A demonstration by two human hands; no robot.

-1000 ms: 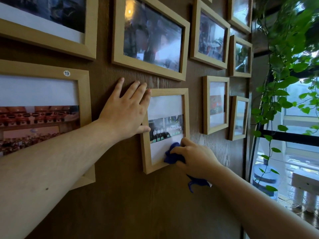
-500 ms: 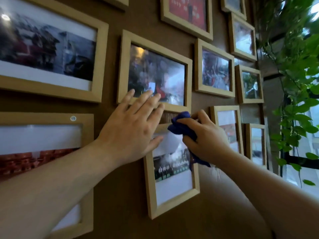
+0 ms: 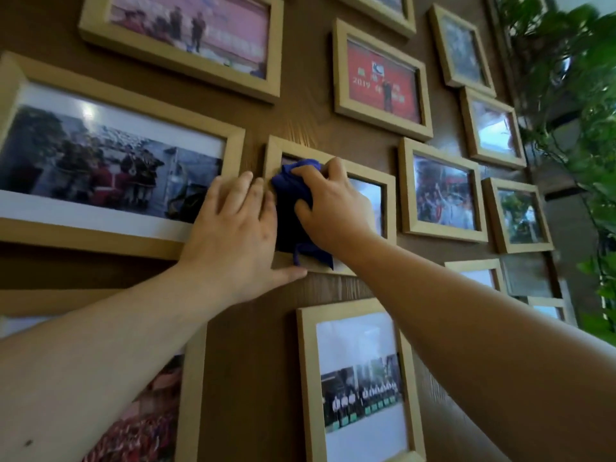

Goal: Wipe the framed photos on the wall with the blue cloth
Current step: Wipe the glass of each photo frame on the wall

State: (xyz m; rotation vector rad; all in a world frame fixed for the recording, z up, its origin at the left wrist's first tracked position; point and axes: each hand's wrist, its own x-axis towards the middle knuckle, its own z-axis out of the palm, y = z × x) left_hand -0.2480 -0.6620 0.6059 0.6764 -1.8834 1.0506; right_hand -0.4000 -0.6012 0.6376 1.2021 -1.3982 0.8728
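Bunched in the right hand (image 3: 333, 208), the blue cloth (image 3: 293, 208) is pinched between thumb and curled fingers and pressed flat against the glass of the middle frame (image 3: 388, 208), near its upper left corner, with a loose tail hanging down to the lower rail. Holding the cloth wadded like this probably gives a firm pad to rub with, rather than a limp sheet that would slide. The left hand (image 3: 233, 235) grips nothing: its fingers lie spread and flat over the frame's left rail and the wall (image 3: 310, 125) beside it, while the thumb hooks under the bottom rail. That placement reads as bracing, so the hanging frame does not swing or tilt under the push of the wiping hand. From the head view, the only one given, many more wooden frames hang all around: a large frame (image 3: 233, 151) just to the left, a red photo frame (image 3: 380, 78) above, a tall frame (image 3: 306, 378) below, and smaller ones toward the leafy plant (image 3: 573, 95) at the right. Whether any of those is already clean cannot be told, so the job looks only partly along.
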